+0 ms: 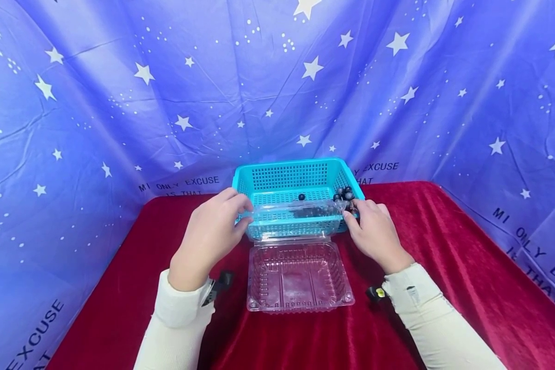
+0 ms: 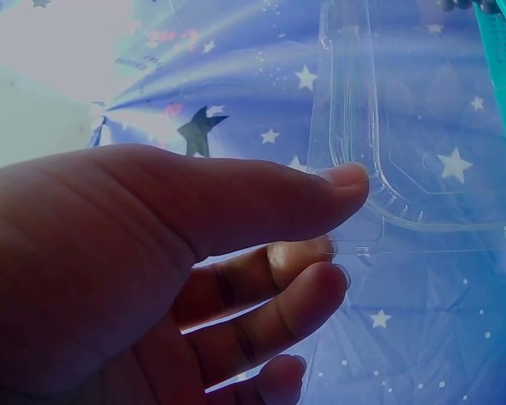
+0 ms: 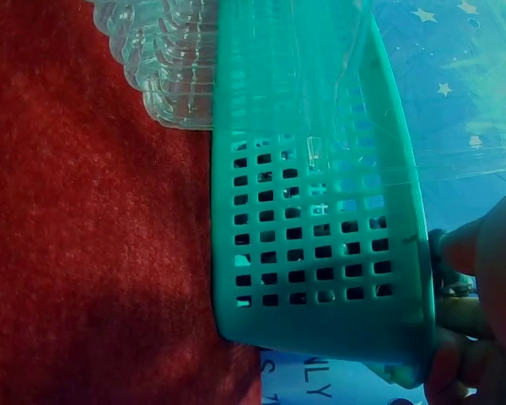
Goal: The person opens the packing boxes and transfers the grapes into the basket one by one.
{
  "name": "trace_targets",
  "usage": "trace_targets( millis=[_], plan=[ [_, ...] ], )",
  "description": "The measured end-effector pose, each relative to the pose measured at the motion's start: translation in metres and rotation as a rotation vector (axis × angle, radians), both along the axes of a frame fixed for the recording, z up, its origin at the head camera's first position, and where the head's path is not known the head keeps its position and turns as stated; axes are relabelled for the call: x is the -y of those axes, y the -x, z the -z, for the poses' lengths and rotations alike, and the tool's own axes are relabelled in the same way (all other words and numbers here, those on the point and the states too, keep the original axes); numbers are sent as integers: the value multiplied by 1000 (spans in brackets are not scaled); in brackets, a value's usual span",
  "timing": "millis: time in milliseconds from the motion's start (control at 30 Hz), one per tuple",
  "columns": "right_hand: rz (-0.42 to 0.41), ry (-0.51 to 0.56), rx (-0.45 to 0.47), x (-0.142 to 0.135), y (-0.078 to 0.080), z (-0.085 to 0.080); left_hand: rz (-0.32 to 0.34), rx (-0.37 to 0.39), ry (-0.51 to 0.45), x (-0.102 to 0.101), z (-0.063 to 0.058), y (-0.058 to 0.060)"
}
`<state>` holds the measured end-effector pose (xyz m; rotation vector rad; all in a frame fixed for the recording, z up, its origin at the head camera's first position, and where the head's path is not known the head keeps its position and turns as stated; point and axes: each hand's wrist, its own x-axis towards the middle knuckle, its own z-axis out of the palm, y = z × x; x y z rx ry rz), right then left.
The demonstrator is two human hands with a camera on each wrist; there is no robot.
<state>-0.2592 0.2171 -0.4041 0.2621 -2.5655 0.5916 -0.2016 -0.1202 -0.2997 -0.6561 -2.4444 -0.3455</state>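
Observation:
In the head view a clear plastic clamshell box (image 1: pixel 300 277) lies on the table with its lid (image 1: pixel 300 234) raised. My left hand (image 1: pixel 217 231) pinches the lid's left corner between thumb and fingers; the left wrist view shows the thumb (image 2: pixel 341 181) over the lid's flat edge. At the right rim of the turquoise basket (image 1: pixel 287 167), my right hand (image 1: pixel 374 228) grips a bunch of dark grapes (image 1: pixel 344 194). Fingers hide part of the bunch. More dark grapes (image 1: pixel 307 211) show through the lid, and one loose grape (image 1: pixel 301 197) lies on the basket floor.
The basket stands right behind the box, its perforated side (image 3: pixel 320 316) close to the raised lid. Red velvet cloth (image 1: pixel 444 246) covers the table. A blue star-patterned curtain (image 1: pixel 259 77) hangs behind and on both sides.

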Motion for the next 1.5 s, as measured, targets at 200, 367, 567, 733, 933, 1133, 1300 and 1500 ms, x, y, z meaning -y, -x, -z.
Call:
trace_targets(
  millis=[200,367,567,733,933,1133,1300,1500],
  plan=[
    [3,-26,8,-1,0,0,-1,7,-1,0,-2,1],
    [12,-31,1,-1,2,0,9,-6,-2,0,-3,2],
    [2,-46,-21,1,3,-2,14,-13,-2,0,-5,3],
    [-3,-80,-20,1,2,-4,10,-9,4,0,-7,4],
    [-1,-129,-34,2,3,-4,11,-11,6,0,-8,5],
    [-3,-158,-57,2,4,-2,18,-15,2,0,-8,6],
    [-3,-155,-56,2,2,1,24,-13,-12,1,-5,6],
    [-7,-170,-81,0,0,8,12,5,-28,0,2,5]
  ],
)
